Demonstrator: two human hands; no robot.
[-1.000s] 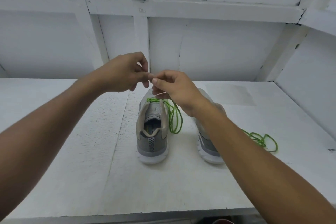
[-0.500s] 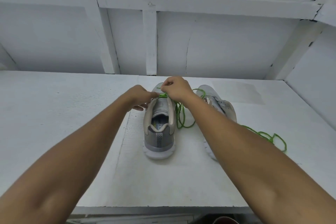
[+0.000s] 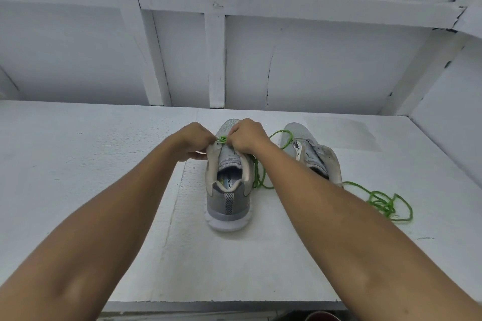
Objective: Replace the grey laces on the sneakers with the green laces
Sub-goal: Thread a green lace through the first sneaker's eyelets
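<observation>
Green lace [image 3: 258,177] shows at the top holes of one grey sneaker [image 3: 227,198] and hangs in loops down its right side. That shoe stands on the white table [image 3: 78,164] with its heel toward the person. The right hand [image 3: 247,135] pinches the lace with bent fingers. The left hand [image 3: 190,141] grips the shoe's left top edge. The other sneaker [image 3: 310,154] stands just to the right, with a second green lace [image 3: 386,200] heaped beside it.
</observation>
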